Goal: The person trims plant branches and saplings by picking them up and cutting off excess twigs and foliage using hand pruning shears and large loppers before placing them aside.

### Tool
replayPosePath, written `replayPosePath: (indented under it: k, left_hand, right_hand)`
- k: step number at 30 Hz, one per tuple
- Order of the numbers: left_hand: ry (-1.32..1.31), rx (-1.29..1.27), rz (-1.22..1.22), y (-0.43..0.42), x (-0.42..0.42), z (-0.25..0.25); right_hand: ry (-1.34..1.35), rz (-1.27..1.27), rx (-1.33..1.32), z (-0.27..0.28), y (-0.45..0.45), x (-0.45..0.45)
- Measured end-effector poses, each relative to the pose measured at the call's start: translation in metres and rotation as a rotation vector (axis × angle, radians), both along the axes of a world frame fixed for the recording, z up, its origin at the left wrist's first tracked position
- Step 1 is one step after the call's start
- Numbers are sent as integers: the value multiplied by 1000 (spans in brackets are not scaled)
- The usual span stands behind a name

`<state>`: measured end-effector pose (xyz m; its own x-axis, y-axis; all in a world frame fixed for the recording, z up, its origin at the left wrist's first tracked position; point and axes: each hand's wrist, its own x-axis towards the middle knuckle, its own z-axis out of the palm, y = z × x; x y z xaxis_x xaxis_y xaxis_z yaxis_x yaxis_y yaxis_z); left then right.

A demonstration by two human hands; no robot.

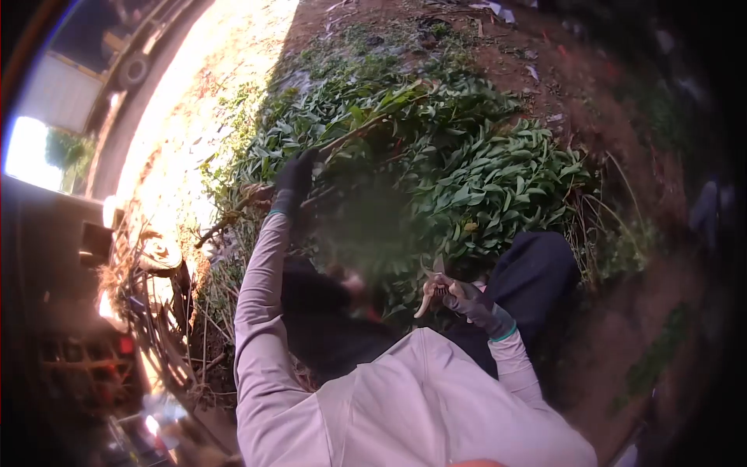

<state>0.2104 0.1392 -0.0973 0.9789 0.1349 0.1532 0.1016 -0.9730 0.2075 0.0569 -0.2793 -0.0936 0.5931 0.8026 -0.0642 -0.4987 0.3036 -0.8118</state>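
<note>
While the gloved left hand [294, 185] is closed around the woody stem of a leafy branch [352, 135], at the near-left side of a pile of green foliage [506, 175], the right hand [472, 306] grips pruning shears [436, 289] beside the right knee [538, 257]. The pile lies on brown soil [580, 89] directly ahead.

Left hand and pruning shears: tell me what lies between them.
In the head view, green leaves lie between the left hand and the pruning shears; blur hides part of that stretch.
</note>
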Motion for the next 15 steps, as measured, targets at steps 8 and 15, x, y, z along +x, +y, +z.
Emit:
replayPosePath:
  k: [8, 15]
  left_hand:
    - [95, -379, 86, 6, -171, 102]
    - [115, -957, 7, -53, -290, 91]
  right_hand:
    - [136, 675, 36, 27, -50, -81]
    - [481, 165, 0, 25, -44, -126]
